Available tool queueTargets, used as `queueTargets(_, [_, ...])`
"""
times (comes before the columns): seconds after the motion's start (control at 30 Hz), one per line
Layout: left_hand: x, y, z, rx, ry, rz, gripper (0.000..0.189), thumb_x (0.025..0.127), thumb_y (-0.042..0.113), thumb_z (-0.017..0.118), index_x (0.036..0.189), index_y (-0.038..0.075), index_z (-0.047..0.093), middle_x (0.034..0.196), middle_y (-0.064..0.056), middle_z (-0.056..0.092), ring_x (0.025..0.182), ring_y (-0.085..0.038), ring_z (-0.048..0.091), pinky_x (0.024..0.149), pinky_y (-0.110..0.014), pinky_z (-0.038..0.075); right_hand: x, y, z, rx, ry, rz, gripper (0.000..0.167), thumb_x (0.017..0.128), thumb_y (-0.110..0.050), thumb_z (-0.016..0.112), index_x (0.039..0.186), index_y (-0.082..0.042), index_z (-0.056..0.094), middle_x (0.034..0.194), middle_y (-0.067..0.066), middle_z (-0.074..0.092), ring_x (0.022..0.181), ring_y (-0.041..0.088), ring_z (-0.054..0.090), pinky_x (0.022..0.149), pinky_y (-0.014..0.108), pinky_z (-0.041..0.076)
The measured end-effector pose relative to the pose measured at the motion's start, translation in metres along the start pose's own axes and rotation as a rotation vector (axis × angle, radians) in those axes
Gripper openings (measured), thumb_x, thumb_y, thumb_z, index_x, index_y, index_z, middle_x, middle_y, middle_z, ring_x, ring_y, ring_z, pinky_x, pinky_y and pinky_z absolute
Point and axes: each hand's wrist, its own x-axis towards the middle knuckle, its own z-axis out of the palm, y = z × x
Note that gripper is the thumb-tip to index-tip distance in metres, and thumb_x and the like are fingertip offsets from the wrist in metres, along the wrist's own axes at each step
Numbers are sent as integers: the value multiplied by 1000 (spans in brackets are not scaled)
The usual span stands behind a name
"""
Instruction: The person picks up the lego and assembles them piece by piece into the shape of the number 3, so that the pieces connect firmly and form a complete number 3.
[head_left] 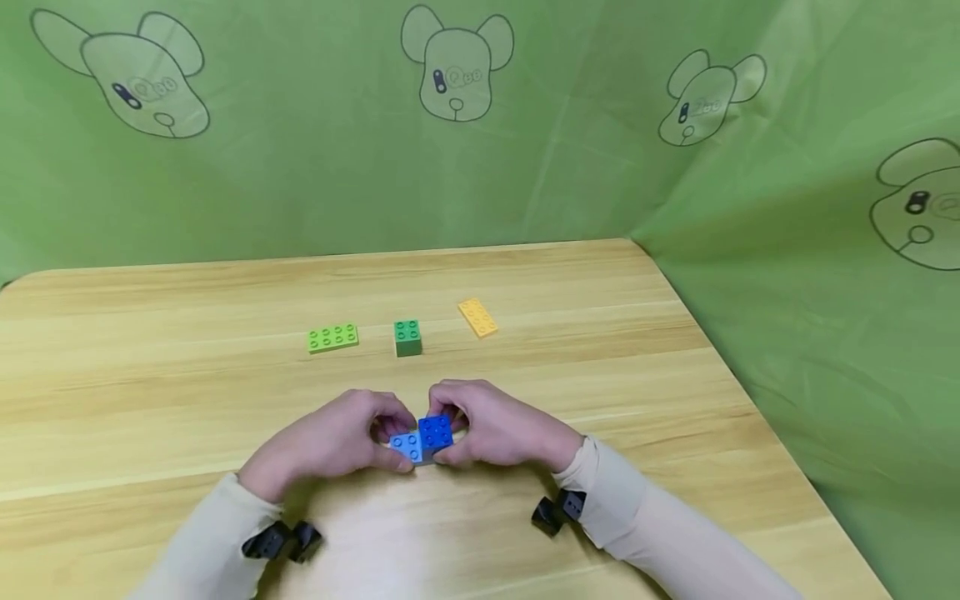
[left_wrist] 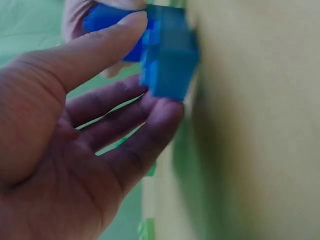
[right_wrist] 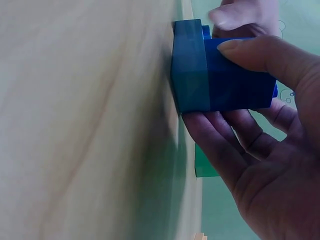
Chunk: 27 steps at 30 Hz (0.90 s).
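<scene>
A dark blue brick (head_left: pixel 436 432) sits on the right half of a longer light blue brick (head_left: pixel 406 445), whose left studs stay bare. Around the dark blue one, my right hand (head_left: pixel 498 423) pinches with thumb and fingers; its thumb (right_wrist: pixel 250 52) lies on the brick's side. My left hand (head_left: pixel 330 437) curls about the light blue brick's left end, with a fingertip (left_wrist: pixel 167 111) right at its corner in the left wrist view. Both bricks are close over the wooden table (head_left: pixel 187 400).
Beyond the hands lie a lime green flat plate (head_left: pixel 333 337), a green brick (head_left: pixel 407 337) and a yellow-orange flat plate (head_left: pixel 477 317). Green cloth (head_left: pixel 315 183) with printed animal heads hangs behind the table and along its right side.
</scene>
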Motion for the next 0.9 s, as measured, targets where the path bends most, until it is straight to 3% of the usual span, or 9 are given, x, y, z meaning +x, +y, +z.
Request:
queueTargets(0.1, [-3,-4,-12,-26,33,7,35,81,24,82,107,3,70,93,3,67,83,-13,62,76,-28,55,1,0,0,-6,-2,4,31,78,-11,84,89,-17,56,91,-4,60,84,11,58,75,30,54])
queueTargets(0.23, [-8,-10,-26,-33,144,13,23,86,19,77,104,6,72,92,4,67,85,-12,63,80,-31,56,1,1,1,-22,-3,3,31,78,-12,84,89,-17,55,91,-4,60,84,14,58,72,27,53])
queueTargets(0.4, [-11,-16,-34,-34,249,3,20,89,15,74,106,5,72,99,-1,68,91,-15,64,84,-35,55,1,0,-2,-59,-12,-6,32,79,-14,84,90,-17,54,88,-4,57,83,19,57,67,23,49])
queueTargets(0.57, [-10,-20,-38,-45,281,-20,21,89,15,74,108,4,72,104,-5,68,94,-16,64,86,-36,55,2,0,-2,-75,-14,-12,32,79,-15,84,89,-17,54,85,-4,55,81,20,55,64,23,46])
queueTargets(0.73, [-11,-23,-42,-69,309,-3,24,90,14,74,110,2,71,107,-9,68,96,-20,64,88,-39,55,2,1,-1,-81,-16,-2,32,79,-16,84,89,-17,54,84,-2,53,78,18,53,61,22,41])
queueTargets(0.9, [-12,-27,-47,-46,356,-41,28,90,14,74,114,3,69,112,-10,66,102,-24,64,91,-43,53,1,1,0,-88,-14,3,32,79,-16,84,89,-17,53,83,3,53,75,16,50,59,21,37])
